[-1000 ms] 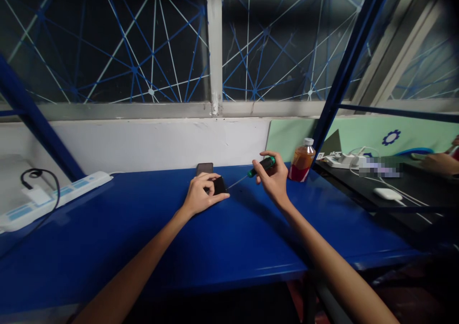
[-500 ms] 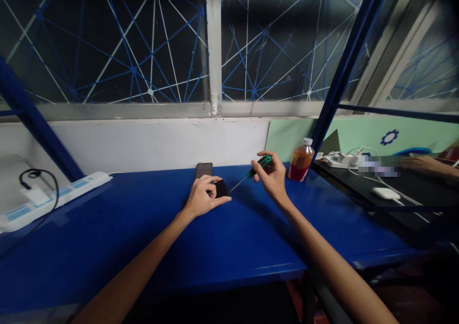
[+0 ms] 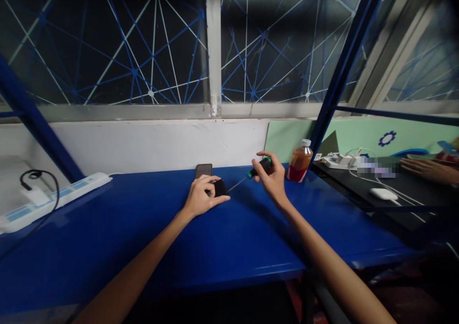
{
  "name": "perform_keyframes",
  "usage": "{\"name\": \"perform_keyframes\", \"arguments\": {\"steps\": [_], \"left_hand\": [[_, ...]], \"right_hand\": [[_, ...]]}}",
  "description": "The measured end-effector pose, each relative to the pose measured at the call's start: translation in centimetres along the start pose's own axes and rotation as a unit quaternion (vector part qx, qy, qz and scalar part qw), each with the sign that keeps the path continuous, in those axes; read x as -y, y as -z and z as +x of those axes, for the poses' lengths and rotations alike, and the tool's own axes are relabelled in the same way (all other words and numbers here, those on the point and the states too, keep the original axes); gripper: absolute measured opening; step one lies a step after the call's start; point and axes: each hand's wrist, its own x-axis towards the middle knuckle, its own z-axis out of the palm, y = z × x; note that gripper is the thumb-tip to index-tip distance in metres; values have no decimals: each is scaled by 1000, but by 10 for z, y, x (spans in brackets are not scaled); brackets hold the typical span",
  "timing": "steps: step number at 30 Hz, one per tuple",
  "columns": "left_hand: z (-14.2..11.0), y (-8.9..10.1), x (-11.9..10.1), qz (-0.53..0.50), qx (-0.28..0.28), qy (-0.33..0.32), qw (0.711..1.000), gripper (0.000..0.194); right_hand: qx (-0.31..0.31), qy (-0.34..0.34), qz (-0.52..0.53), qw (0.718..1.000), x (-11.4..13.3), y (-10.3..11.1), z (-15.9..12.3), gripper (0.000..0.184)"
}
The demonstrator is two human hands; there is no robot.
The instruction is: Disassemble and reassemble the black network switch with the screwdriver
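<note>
My left hand (image 3: 202, 196) is closed around a small black box-like object (image 3: 220, 188), thumb along its near side and fingers over the far side. What exactly the object is I cannot make out. In my right hand (image 3: 271, 177) is a screwdriver (image 3: 253, 171) with a green and black handle and a thin metal shaft. The shaft slants down to the left, and its tip meets the right side of the black object. Just behind my left hand lies a dark flat phone-like device (image 3: 203, 170), partly covered by the fingers.
The blue table (image 3: 161, 262) meets a white wall behind. A drink bottle (image 3: 300, 161) stands at the back right. On the left lies a white power strip (image 3: 60, 199) with a plug. Beyond the frame post, another person's hand (image 3: 428, 168) rests over a black table with cables and a white charger (image 3: 383, 194).
The screwdriver handle has turned in my right hand, its green end now more covered. My left hand keeps its hold. The other person's hand has shifted at the far right.
</note>
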Motion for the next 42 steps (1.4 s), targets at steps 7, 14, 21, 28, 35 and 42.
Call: {"name": "perform_keyframes", "arguments": {"steps": [7, 14, 21, 28, 35, 42], "left_hand": [[0, 2, -2, -3, -1, 4, 1000, 45], [0, 3, -1, -11, 1, 2, 1000, 45], [0, 3, -1, -13, 3, 5, 1000, 45], [0, 4, -3, -21, -1, 7, 1000, 45], [0, 4, -4, -31, 3, 17, 999, 44], [1, 4, -4, -30, -5, 11, 999, 44]], "right_hand": [[25, -17, 60, 998, -3, -1, 3, 29], [20, -24, 36, 999, -4, -1, 2, 28], [13, -23, 36, 999, -1, -1, 3, 33], [40, -28, 77, 996, -1, -1, 4, 31], [3, -21, 20, 1000, 1, 0, 3, 36], [71, -24, 77, 994, 0, 1, 4, 43]]}}
